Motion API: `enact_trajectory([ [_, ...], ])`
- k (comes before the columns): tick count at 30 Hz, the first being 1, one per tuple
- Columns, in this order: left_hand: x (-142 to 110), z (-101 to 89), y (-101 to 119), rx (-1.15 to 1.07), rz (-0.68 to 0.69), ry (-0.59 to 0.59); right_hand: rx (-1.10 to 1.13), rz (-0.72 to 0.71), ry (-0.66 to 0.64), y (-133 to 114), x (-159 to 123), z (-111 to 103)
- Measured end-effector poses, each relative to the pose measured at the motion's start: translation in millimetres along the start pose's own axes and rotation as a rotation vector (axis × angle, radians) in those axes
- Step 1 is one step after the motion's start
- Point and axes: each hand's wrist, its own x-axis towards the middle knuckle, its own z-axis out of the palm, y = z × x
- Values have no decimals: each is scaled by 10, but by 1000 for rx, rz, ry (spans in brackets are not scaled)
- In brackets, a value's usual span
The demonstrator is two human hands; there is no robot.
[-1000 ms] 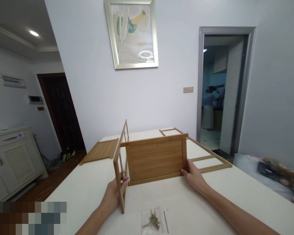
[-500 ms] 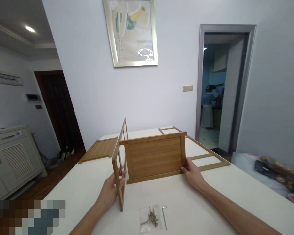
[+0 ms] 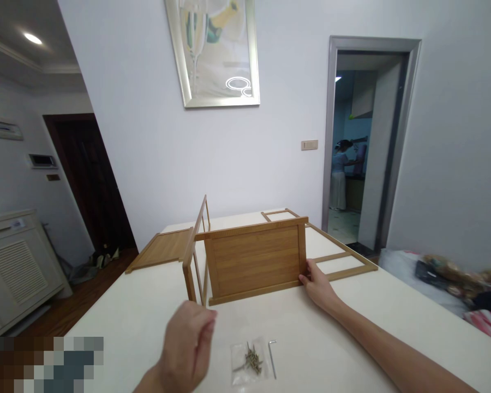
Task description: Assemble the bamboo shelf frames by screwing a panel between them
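A wooden shelf panel (image 3: pixel 256 262) stands on its long edge on the white table. My right hand (image 3: pixel 318 286) grips its right end near the lower corner, thumb in front. At the panel's left end, an upright wooden side frame (image 3: pixel 189 281) meets it. My left hand (image 3: pixel 190 341) is curled closed in front of the frame's lower near end and hides that end. Its fingertips are turned out of sight, so anything inside them is hidden. A clear plastic bag of screws (image 3: pixel 251 360) lies nearby, beside a hex key (image 3: pixel 272 358).
Another wooden panel (image 3: pixel 161 250) lies flat at the table's left. A second ladder-like frame (image 3: pixel 347 271) lies flat behind the panel, on the right. Bags and cloth items (image 3: pixel 445 278) are heaped beyond the right table edge. A person (image 3: pixel 339 172) stands in the room through the doorway.
My left hand has let go of the side frame's rails and come nearer, closing its fingers. My right hand keeps its hold on the panel. The camera view has shifted slightly.
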Motion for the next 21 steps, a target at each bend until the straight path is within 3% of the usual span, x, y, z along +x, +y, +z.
enact_trajectory([
  [1,-23,94,90,18,43,-151,-3,3,1,7,3,2],
  [3,-87,302,202,54,83,-338,-13,6,5,18,9,5],
  [7,-229,562,186,33,-15,-500,-19,4,-1,10,8,-2],
  [10,-291,569,114,5,-65,-571,-27,10,-3,-6,1,-11],
  [21,-425,643,31,36,-26,-666,-22,10,-7,5,0,-6],
])
